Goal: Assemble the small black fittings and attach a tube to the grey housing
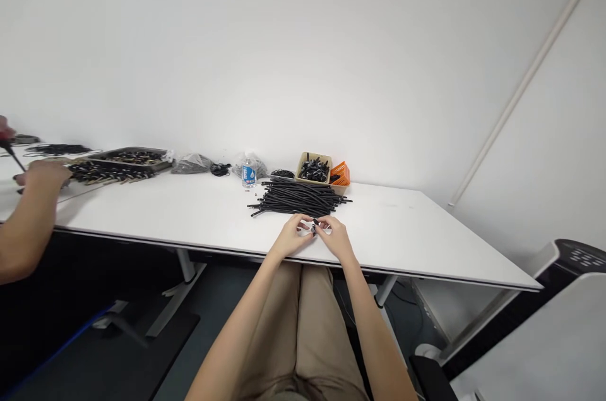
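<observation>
Over the front edge of the table, my left hand and my right hand meet with fingertips together. Both pinch a small black piece, too small for me to make out its kind. Just beyond my fingers lies a wide pile of black tubes, side by side. Behind the pile stands a tan basket with black and grey small parts in it. An orange basket leans beside it on the right.
On the white table stand a water bottle and plastic bags of small parts. Farther left is a tray of parts. At the far left a co-worker's hand works near a tool. A white appliance stands at the right.
</observation>
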A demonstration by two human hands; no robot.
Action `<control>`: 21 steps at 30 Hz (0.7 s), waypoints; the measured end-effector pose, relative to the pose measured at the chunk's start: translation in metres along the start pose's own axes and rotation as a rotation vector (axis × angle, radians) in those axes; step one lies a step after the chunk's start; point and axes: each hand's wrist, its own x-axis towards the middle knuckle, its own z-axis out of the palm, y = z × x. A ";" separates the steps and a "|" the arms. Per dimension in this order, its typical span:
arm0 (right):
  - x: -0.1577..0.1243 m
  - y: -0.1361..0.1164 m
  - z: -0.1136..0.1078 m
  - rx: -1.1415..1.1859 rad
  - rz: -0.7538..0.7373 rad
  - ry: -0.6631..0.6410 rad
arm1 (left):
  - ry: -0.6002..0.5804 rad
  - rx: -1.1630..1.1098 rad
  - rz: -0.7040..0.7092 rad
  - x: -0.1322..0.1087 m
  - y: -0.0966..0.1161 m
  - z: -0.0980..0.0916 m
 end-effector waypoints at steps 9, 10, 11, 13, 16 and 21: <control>-0.002 -0.007 -0.003 0.058 0.045 -0.030 | -0.039 0.012 -0.047 0.000 0.000 0.000; -0.002 -0.008 -0.003 0.063 0.046 -0.028 | -0.040 0.013 -0.050 0.001 -0.001 0.000; -0.002 -0.008 -0.003 0.066 0.047 -0.027 | -0.041 0.010 -0.049 0.001 -0.001 0.001; -0.001 -0.008 -0.003 0.071 0.048 -0.025 | -0.045 -0.005 -0.048 0.001 -0.003 0.001; -0.001 -0.008 -0.003 0.084 0.037 -0.022 | -0.061 -0.009 -0.048 0.002 -0.005 0.001; 0.000 -0.014 -0.005 0.096 0.067 -0.033 | -0.089 0.015 -0.035 0.003 -0.007 -0.001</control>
